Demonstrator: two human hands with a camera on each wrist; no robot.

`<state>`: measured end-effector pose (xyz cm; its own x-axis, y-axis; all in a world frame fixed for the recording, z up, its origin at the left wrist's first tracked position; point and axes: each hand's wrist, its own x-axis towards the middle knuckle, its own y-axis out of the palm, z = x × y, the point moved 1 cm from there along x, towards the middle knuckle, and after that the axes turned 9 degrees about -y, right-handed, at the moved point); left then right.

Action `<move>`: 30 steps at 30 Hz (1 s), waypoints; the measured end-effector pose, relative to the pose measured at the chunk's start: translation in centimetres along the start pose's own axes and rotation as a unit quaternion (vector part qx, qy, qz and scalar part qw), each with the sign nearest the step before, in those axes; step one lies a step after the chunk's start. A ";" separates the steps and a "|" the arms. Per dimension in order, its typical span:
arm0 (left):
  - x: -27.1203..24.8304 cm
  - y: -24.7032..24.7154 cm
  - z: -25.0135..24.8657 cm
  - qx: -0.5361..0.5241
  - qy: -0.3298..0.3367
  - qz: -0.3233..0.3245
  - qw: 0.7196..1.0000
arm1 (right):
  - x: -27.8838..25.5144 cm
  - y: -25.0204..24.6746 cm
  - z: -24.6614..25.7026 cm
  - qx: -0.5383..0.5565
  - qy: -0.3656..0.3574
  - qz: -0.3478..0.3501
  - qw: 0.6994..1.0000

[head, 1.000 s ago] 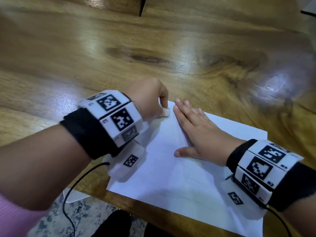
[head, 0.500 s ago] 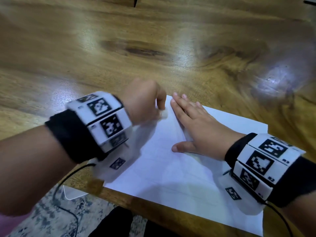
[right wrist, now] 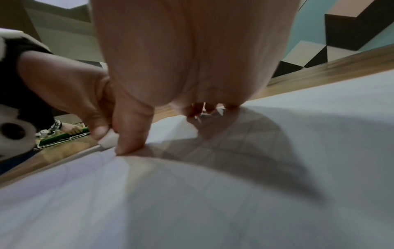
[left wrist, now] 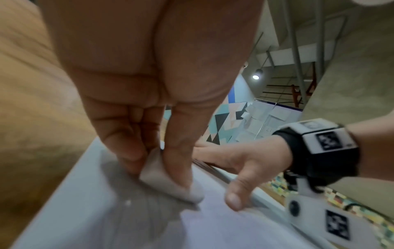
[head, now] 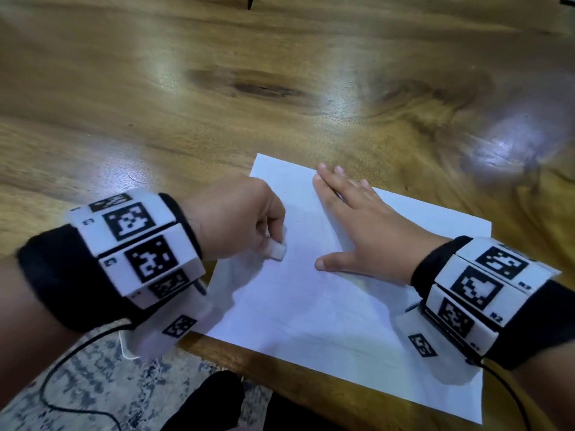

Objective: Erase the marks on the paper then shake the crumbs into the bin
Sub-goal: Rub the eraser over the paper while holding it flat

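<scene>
at the lower left of the head view a patterned rug (head: 93, 384) shows below the table edge, with a thin black cable (head: 59, 368) looping over it from the left wristband (head: 137, 241), a black strap carrying white blocks printed with black square codes. just right of that band, left of centre, the left hand (head: 236, 219) is curled, its thumb and fingers pinching a small white eraser (head: 278, 251) whose lower face rests on the paper (head: 311, 306); in the left wrist view the eraser (left wrist: 170, 182) lies tilted between thumb and fingers, touching the sheet, with faint pencil lines blurred around it. the paper is a white sheet lying flat on the wooden table (head: 280, 73), filling the lower middle to lower right of the head view, its near edge close to the table's front edge. right of centre the right hand (head: 367, 225) lies palm down on the sheet, fingers straight and together pointing to the upper left, thumb spread toward the eraser; it grips nothing. in the right wrist view the thumb tip presses the sheet just beside the eraser (right wrist: 109, 139). at the far right the right wristband (head: 479, 290) matches the left one. the bin is not in any view
</scene>
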<state>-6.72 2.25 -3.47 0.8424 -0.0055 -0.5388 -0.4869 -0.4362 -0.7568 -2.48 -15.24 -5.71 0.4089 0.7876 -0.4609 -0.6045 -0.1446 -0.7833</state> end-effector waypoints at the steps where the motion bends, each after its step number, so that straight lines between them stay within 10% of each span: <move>1: 0.4 -0.4 -0.3 -0.013 -0.007 -0.035 0.999 | 0.0 0.0 0.0 0.002 -0.002 -0.003 1.000; 4: 1.7 -1.4 -1.2 -0.036 -0.026 -0.138 0.989 | 0.0 0.1 0.1 0.003 -0.008 -0.007 1.000; 11: -0.1 -0.7 0.2 0.028 -0.009 -0.006 1.000 | 0.0 0.1 0.3 -0.006 -0.001 -0.007 1.000; 16: 2.4 -2.7 -0.3 -0.063 -0.037 -0.143 0.987 | 0.1 0.1 0.4 -0.003 0.002 -0.011 1.000; 25: -1.4 0.4 1.4 -0.018 -0.005 -0.024 1.000 | 0.0 0.2 0.4 -0.008 0.005 -0.018 1.000; 30: 1.4 -1.7 0.3 -0.046 -0.030 -0.121 0.991 | 0.0 0.2 0.6 -0.008 0.013 -0.017 1.000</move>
<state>-4.80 3.22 -3.08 0.9151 0.1626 -0.3689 -0.2463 -0.4989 -0.8310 -3.05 -14.90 -5.65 0.4458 0.7769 -0.4446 -0.5787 -0.1287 -0.8053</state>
